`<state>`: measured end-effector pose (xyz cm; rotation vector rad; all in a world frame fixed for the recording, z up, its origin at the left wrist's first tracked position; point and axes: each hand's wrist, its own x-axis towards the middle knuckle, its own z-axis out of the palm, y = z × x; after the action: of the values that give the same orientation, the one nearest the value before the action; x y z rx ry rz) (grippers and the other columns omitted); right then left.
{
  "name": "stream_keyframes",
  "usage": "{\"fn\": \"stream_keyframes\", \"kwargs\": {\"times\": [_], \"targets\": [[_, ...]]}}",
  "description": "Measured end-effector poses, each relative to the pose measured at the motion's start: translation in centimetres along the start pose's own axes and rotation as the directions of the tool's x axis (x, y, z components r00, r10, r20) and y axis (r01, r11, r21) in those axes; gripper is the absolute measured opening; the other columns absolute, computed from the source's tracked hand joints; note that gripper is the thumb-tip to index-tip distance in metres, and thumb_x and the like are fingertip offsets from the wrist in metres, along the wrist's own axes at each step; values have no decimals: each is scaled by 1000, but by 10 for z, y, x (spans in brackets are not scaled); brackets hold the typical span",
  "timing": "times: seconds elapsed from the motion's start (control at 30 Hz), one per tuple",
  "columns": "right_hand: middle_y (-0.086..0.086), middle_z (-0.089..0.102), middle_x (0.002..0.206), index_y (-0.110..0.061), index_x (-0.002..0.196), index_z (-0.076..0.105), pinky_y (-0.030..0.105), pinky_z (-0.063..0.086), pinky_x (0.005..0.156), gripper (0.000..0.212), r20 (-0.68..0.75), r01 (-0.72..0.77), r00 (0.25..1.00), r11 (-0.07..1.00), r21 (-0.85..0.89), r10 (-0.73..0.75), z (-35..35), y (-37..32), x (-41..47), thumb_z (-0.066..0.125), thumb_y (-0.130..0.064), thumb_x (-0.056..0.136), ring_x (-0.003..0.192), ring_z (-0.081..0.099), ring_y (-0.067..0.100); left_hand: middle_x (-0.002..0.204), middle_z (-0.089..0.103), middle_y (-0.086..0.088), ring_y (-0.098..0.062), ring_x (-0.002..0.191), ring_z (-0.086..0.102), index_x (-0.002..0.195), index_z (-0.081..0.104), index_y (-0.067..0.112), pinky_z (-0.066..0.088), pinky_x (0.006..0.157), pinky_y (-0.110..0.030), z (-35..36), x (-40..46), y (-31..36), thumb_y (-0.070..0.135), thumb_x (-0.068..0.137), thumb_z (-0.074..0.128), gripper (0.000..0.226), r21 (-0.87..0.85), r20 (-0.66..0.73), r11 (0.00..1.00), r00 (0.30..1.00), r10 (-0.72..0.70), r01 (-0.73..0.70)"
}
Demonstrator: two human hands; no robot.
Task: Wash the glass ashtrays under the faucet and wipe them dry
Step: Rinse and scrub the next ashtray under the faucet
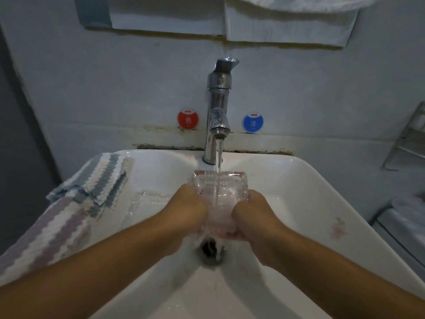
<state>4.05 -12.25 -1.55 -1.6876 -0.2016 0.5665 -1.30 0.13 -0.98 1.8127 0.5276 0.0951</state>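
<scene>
A square clear glass ashtray [220, 189] is held tilted under the running chrome faucet [218, 107], and the water stream falls into it. My left hand [188, 208] grips its left side and my right hand [253, 212] grips its right side, fingers curled underneath. Water spills off the near edge toward the drain [209, 249]. A second clear glass ashtray [147, 201] lies in the white sink [299, 203] to the left of my left hand.
A striped cloth [76, 203] drapes over the sink's left rim. Red and blue round stickers [252, 122] flank the faucet on the wall. A metal rack [409, 139] hangs at the right, with a white object below it.
</scene>
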Motion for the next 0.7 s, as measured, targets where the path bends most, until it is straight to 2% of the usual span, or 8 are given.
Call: {"fn": "stream_keyframes", "kwargs": {"times": [0.1, 0.17, 0.3, 0.37, 0.47, 0.53, 0.6, 0.7], "targets": [[10, 78, 91, -15, 110, 72, 31, 59, 56, 33, -12, 21, 1000, 999, -28, -22, -4, -4, -6, 61, 7, 88, 72, 76, 26, 81, 72, -20, -28, 60, 67, 93, 72, -2, 53, 51, -33, -2, -4, 7, -3, 86, 57, 17, 64, -15, 997, 998, 54, -53], [8, 77, 94, -17, 111, 71, 30, 59, 54, 32, -34, 8, 999, 999, -39, -9, -6, -6, -9, 54, 5, 94, 73, 76, 25, 82, 73, -20, -27, 61, 72, 91, 73, -3, 57, 48, -32, -3, -6, 9, -2, 89, 59, 13, 78, -25, 996, 998, 51, -49], [4, 73, 86, -17, 105, 68, 23, 52, 44, 26, -94, 2, 996, 996, -90, -10, -5, -5, -12, 49, -1, 99, 60, 70, 17, 79, 70, -14, -21, 59, 69, 86, 69, 1, 50, 50, -23, -6, -4, 8, 17, 99, 54, 25, 183, -131, 983, 991, 41, -16], [4, 70, 89, -15, 110, 65, 21, 47, 43, 21, -147, 38, 987, 986, -164, -63, -4, -5, -12, 49, -7, 101, 64, 67, 18, 73, 70, -14, -20, 50, 68, 85, 65, 3, 52, 43, -23, -8, -3, 9, 24, 102, 52, 30, 207, -126, 978, 992, 18, 9], [1, 67, 95, -18, 115, 61, 20, 43, 45, 16, -190, 96, 969, 952, -291, -156, -7, -8, -10, 51, -15, 103, 71, 65, 18, 71, 72, -11, -21, 52, 71, 85, 64, 6, 60, 50, -31, -10, -3, 12, 29, 102, 53, 31, 221, -81, 975, 997, 7, 12], [-2, 65, 88, -20, 108, 59, 19, 44, 45, 10, -173, 131, 961, 905, -405, -217, -11, -14, -10, 51, -17, 103, 64, 64, 14, 67, 70, -8, -15, 47, 68, 81, 65, 7, 55, 45, -24, -10, -2, 12, 26, 102, 54, 30, 200, -70, 980, 997, 25, -10], [-2, 64, 82, -18, 99, 59, 26, 52, 49, 8, -166, 140, 950, 836, -531, -265, -17, -21, -10, 52, -17, 102, 60, 64, 14, 61, 67, -7, -13, 40, 63, 80, 64, 3, 51, 42, -21, -7, -2, 13, 20, 103, 52, 31, 156, -54, 988, 998, 13, -4], [2, 68, 78, -20, 90, 63, 43, 62, 69, 12, -176, 127, 934, 747, -653, -312, -23, -27, -9, 55, -14, 97, 68, 68, 21, 64, 70, -10, -18, 47, 66, 90, 66, 0, 58, 48, -26, -2, -5, 12, 15, 104, 44, 30, 72, 14, 997, 1000, -3, 2]]}}
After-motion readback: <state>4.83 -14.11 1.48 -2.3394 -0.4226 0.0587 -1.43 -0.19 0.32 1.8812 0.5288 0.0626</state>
